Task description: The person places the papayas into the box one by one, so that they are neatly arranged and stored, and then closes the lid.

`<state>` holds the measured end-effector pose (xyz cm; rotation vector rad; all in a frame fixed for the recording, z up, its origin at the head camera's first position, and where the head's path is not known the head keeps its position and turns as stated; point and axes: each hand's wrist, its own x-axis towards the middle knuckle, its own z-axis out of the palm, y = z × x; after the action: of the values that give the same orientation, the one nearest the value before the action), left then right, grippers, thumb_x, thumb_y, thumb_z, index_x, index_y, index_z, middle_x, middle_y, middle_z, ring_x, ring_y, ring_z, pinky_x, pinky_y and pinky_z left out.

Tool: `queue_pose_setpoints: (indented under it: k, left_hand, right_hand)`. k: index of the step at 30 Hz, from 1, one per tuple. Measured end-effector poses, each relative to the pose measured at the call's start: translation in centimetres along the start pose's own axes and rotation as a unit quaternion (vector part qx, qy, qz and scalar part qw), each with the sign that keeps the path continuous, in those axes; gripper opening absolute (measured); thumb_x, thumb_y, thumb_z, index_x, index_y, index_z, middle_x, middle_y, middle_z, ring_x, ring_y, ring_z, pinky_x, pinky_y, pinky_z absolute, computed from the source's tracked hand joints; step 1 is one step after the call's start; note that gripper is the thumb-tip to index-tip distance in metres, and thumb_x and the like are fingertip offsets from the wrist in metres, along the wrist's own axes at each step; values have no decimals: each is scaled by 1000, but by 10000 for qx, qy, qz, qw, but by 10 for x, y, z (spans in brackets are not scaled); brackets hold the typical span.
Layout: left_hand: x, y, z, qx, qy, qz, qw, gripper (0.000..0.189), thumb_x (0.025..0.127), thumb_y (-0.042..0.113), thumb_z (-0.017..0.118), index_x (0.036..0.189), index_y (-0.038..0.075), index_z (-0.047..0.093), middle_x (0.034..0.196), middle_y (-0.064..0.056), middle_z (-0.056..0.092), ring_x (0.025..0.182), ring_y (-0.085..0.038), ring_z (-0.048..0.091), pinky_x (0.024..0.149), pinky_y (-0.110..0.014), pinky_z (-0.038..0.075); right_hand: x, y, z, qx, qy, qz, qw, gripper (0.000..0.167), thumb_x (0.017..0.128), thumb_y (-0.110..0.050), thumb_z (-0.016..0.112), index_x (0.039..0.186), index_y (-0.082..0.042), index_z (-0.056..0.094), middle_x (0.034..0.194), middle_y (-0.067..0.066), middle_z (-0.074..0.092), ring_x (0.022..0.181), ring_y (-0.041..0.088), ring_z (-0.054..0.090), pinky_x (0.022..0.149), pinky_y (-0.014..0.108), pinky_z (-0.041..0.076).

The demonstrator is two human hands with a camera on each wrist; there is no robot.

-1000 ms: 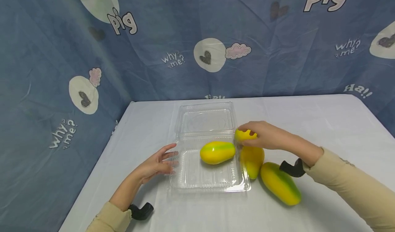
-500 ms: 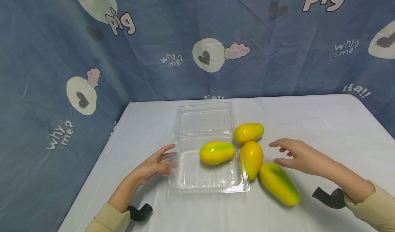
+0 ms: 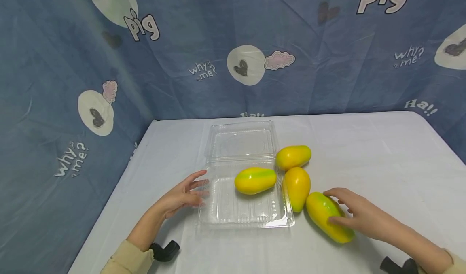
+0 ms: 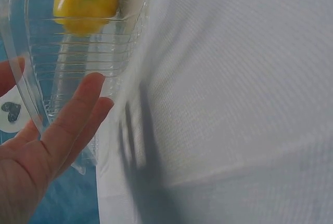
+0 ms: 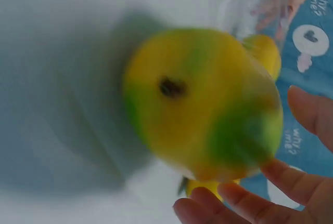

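My right hand [image 3: 367,215] reaches over a yellow-green papaya [image 3: 324,217] at the front right, fingers bent over its far side and thumb over its near side. In the right wrist view this papaya [image 5: 203,104] shows a dark spot on its end, and the thumb stands apart from it. My left hand [image 3: 183,195] is beside the left wall of a clear plastic clamshell box [image 3: 225,217], its fingers loosely spread. Inside the box lies one papaya [image 3: 256,181], also visible through the plastic in the left wrist view.
Two more yellow papayas, a rear one [image 3: 293,157] and a middle one [image 3: 297,189], lie against the box's right side. The box's lid [image 3: 242,140] lies folded back behind it. A white-covered table [image 3: 382,152] meets a blue printed curtain [image 3: 174,43].
My right hand has left the rear papaya beside the box, drawn back to the right and come down over the front-right one. The left hand stays at the box.
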<state>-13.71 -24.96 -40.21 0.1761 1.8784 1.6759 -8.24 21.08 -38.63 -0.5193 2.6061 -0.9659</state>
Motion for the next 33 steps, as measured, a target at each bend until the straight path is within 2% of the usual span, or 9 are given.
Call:
queue_pose_setpoints:
  k: [8,12,20,28,33]
  left_hand:
    - [-1,0,0,12,9,20,10000,85,78,-3,57,147,9,7,148,-27,10,129,-47,29,88,-41,47]
    - [-1,0,0,35,15,15,10000,85,79,-3,57,147,9,8,148,-27,11,129,-46,29,89,-41,47]
    - [1,-2,-1,27,25,-2,10000,85,78,-3,56,147,10,8,149,-26,11,129,-46,28,88,-39,47]
    - [2,-4,0,38,63,-16,10000,85,77,-3,57,147,11,9,149,-25,13,128,-45,30,88,-40,47]
    - [2,-5,0,18,60,2,10000,85,78,-2,57,147,12,9,149,-25,13,128,-44,31,88,-40,47]
  right_hand:
    - [-2,3,15,46,277,93,9996,70,75,-34,72,129,-1,43,127,21,49,99,31,54,76,47,49]
    - [-2,6,17,189,281,125,9993,70,75,-34,72,129,-3,42,127,22,50,96,30,54,72,46,49]
    - [-3,12,19,467,290,231,9982,69,75,-32,73,131,-6,41,125,21,51,92,27,56,71,48,47]
    - [-3,13,15,456,295,311,9980,69,75,-32,73,132,-8,42,128,22,50,96,31,56,72,51,47]
    - [-2,11,5,444,206,499,9976,72,75,-32,73,134,-7,40,130,22,48,100,34,54,72,48,49]
